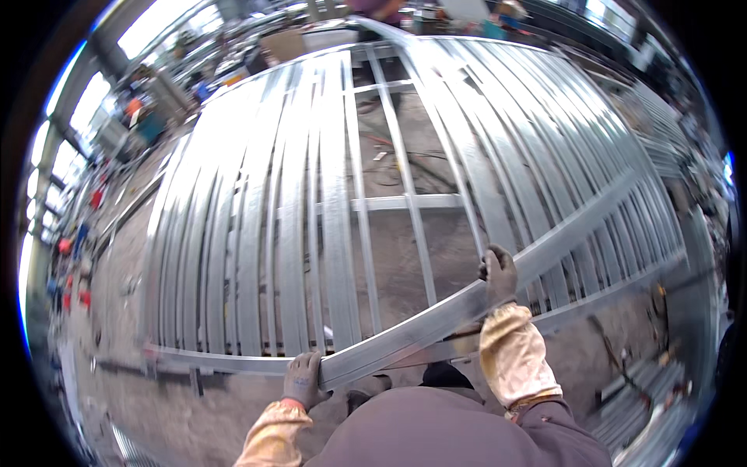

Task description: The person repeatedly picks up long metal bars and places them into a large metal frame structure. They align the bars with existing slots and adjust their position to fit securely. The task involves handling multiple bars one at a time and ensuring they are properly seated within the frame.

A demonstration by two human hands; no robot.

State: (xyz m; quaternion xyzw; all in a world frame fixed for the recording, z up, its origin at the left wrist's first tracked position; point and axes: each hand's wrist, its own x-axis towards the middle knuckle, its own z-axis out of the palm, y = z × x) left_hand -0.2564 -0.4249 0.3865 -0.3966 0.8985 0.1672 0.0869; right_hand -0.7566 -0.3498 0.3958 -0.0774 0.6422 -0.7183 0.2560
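Note:
I hold a long galvanised steel channel (436, 315) that runs diagonally from lower left up to the right. My left hand (305, 379), in a grey glove, grips its near end. My right hand (499, 274), also gloved, clasps the channel further up. Both forearms wear tan sleeve covers. The channel hangs just above a large flat steel frame (233, 362) made of several parallel studs (334, 218) lying on the concrete floor.
A cross brace (405, 202) spans the frame's open middle, with cables on the floor (393, 167) behind it. More steel sections (638, 405) are stacked at lower right. Another person's legs (373, 86) stand at the frame's far end. Workshop clutter lines the left side.

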